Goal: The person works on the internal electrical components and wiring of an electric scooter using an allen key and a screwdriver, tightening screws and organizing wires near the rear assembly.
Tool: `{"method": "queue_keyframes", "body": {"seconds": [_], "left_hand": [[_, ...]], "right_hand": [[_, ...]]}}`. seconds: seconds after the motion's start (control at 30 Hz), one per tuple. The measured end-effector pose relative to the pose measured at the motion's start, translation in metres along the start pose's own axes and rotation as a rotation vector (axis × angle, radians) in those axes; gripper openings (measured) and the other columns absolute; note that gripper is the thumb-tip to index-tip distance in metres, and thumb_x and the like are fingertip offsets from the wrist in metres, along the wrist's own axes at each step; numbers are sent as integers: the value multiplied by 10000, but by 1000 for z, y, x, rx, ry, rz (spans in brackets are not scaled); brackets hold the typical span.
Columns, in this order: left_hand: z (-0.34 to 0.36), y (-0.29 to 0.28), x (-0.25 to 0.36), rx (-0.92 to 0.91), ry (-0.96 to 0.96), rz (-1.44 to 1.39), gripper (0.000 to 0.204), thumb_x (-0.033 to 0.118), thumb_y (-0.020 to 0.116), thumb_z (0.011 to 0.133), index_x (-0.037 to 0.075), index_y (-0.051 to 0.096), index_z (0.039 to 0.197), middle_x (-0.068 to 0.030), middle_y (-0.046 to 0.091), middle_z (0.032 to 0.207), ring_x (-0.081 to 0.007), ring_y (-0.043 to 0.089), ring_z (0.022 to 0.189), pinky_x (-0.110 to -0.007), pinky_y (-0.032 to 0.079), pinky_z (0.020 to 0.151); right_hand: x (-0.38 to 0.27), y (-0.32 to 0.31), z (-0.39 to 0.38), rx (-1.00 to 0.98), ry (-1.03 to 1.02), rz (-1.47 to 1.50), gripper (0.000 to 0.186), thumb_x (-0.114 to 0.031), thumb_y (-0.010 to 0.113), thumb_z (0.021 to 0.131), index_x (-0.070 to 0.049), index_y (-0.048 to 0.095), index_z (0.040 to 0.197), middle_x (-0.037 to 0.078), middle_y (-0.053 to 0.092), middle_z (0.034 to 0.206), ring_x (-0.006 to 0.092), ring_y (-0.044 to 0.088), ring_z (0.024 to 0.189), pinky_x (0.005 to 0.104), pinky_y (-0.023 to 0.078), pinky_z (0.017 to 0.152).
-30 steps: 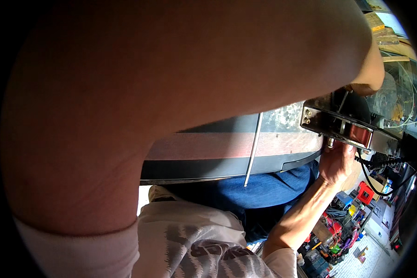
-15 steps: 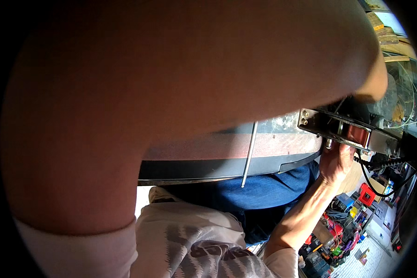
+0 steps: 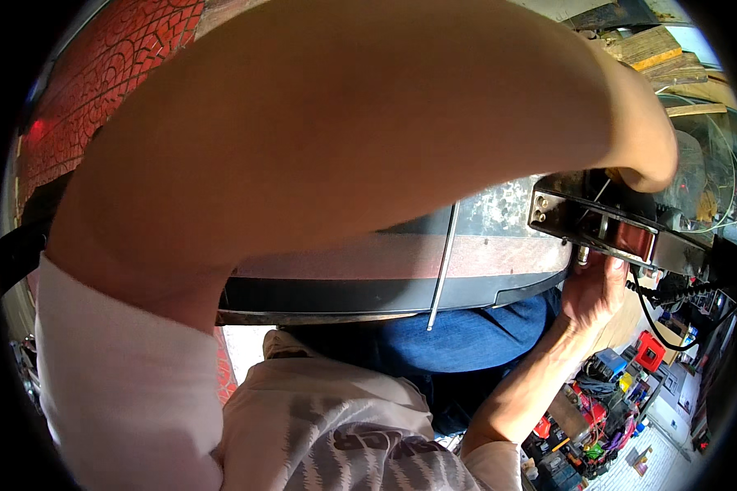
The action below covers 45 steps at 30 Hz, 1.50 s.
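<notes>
Forearm [image 3: 327, 155] fills most of the frame, crossing from the lower left up to the upper right, where the left hand [image 3: 643, 159] bends down onto the top of a dark metal bracket [image 3: 610, 229]; its fingers are hidden behind the wrist, so I cannot tell whether they grip anything. The bracket sits at right of centre, fixed to the end of a long grey and red panel [image 3: 401, 262] that runs across the middle. Below it the right hand [image 3: 594, 290] reaches up from the lower right, fingers curled together against the bracket's underside by a small bolt [image 3: 583, 255]. Compared with a second ago, the view has barely shifted and both hands keep the same places, which suggests steady work on that fastening. A thin metal rod [image 3: 442, 266] hangs across the panel, and cluttered tools [image 3: 606, 409] lie at lower right.
</notes>
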<state>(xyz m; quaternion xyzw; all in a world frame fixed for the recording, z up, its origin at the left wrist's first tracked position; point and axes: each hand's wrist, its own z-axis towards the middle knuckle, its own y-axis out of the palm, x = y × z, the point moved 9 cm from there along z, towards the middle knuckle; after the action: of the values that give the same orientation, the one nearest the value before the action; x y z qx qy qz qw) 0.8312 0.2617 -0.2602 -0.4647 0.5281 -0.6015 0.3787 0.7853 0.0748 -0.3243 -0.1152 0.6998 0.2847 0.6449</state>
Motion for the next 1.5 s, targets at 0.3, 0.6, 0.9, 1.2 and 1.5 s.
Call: {"method": "queue_keyframes", "body": {"seconds": [0.3, 0.6, 0.9, 1.2, 1.5], "left_hand": [[-19, -1, -47, 86, -197, -285, 336, 134, 625, 819, 20, 766, 1103, -191, 734, 1096, -319, 670, 944, -508, 532, 784], [-50, 17, -76, 167, -350, -923, 270, 176, 554, 922, -5, 740, 997, -160, 707, 944, -275, 654, 789, -453, 527, 668], [-53, 26, -63, 20, -287, -681, 410, 268, 461, 1007, -46, 723, 989, -182, 711, 892, -294, 689, 680, -439, 565, 595], [-19, 45, -51, -89, -76, -263, 442, 253, 431, 1033, -49, 722, 1170, -207, 746, 1079, -333, 725, 787, -458, 591, 665], [-43, 20, -40, -57, -93, -221, 480, 233, 418, 1030, -4, 687, 1348, -203, 673, 1386, -381, 634, 1269, -492, 492, 1070]], "right_hand": [[-2, 14, 4, -62, 10, 55, 592, -177, 767, 953, -58, 563, 1495, 112, 653, 1440, 161, 691, 971, 293, 563, 804], [0, 4, 5, -61, 30, 36, 556, -184, 778, 950, -74, 592, 1462, 84, 687, 1362, 152, 686, 953, 283, 553, 752], [-3, 16, 8, -153, 15, 46, 526, -233, 745, 991, -86, 588, 1470, 99, 710, 1346, 164, 711, 1054, 275, 566, 815], [-3, 10, 7, -166, 13, 53, 487, -232, 730, 999, -80, 611, 1447, 112, 715, 1340, 189, 709, 1085, 300, 568, 859], [-5, 19, 6, -153, 27, 56, 482, -221, 722, 1001, -74, 607, 1445, 111, 709, 1349, 203, 702, 1169, 344, 583, 962]]}}
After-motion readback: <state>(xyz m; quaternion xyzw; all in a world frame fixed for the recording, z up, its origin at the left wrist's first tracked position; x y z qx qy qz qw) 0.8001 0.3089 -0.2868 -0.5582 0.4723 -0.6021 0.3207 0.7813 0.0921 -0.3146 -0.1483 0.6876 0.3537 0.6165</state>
